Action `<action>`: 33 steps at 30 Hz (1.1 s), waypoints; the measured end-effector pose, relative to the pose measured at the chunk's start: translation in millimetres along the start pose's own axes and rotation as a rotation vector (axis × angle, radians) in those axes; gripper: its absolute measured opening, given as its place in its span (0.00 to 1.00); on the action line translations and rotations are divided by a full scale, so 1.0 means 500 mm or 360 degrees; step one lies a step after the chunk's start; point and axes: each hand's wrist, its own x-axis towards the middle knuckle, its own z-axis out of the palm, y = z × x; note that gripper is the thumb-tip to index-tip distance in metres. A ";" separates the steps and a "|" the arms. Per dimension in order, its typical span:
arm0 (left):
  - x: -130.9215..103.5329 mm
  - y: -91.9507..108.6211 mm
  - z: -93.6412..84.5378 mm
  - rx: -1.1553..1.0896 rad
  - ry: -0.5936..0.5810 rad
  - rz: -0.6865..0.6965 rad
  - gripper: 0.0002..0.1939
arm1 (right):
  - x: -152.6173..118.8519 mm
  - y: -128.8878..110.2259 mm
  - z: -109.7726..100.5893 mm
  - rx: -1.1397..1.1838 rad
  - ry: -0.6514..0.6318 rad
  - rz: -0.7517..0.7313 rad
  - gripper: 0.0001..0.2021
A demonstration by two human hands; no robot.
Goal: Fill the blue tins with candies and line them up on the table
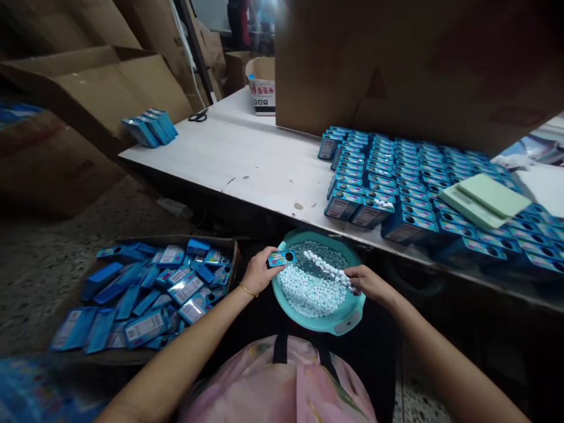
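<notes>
My left hand (259, 271) grips a small blue box (277, 259) with a round dark hole in its end, above the left rim of a turquoise basin (308, 323). White pellets (311, 294) fill the lower part of that basin. On the other side, my right hand (369, 283) is closed around the near end of a long narrow scoop (329, 270), mostly hidden under a heap of white pellets. The scoop slants over the basin, its far end pointing toward the blue box but apart from it.
To the left, a carton (235, 258) holds many jumbled blue boxes (145, 326). Rows of upright blue boxes (396, 194) stand on the white table (264, 158), with a pale green scale (487, 200) on top. Scissors (198, 116) lie near more boxes (152, 128). A large cardboard box (374, 64) stands behind.
</notes>
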 end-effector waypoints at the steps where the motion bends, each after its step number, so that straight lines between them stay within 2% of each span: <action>1: 0.004 0.001 0.011 0.0051 -0.0014 0.0022 0.17 | -0.005 -0.014 -0.008 -0.0004 -0.0022 -0.0006 0.07; 5: 0.017 0.008 0.051 0.0190 -0.0053 0.0132 0.19 | -0.006 -0.064 -0.030 -0.0191 -0.0074 0.0071 0.11; 10: 0.024 0.013 0.082 0.0244 -0.0053 0.0184 0.18 | 0.005 -0.115 -0.044 -0.0756 -0.0006 0.0018 0.10; 16: 0.029 0.012 0.101 0.0262 -0.0111 0.0207 0.17 | 0.018 -0.174 -0.032 -0.1292 0.0109 -0.0134 0.12; 19: 0.030 0.013 0.103 0.0244 -0.0124 0.0193 0.17 | 0.019 -0.194 -0.018 -0.1530 0.0155 -0.0131 0.13; 22: 0.032 0.011 0.103 0.0184 -0.0112 0.0188 0.18 | 0.004 -0.201 -0.016 -0.1590 0.0170 -0.0110 0.13; 27: 0.037 -0.004 0.104 0.0046 -0.0059 0.0189 0.19 | -0.046 -0.165 -0.053 -0.1281 0.0139 -0.0206 0.12; 30: 0.038 -0.011 0.098 -0.0001 -0.0030 0.0114 0.19 | -0.055 -0.100 -0.077 -0.0985 0.0170 -0.0191 0.14; 33: 0.033 -0.013 0.079 -0.0044 -0.0005 0.0035 0.19 | -0.019 -0.012 -0.059 -0.0859 0.0304 -0.0022 0.17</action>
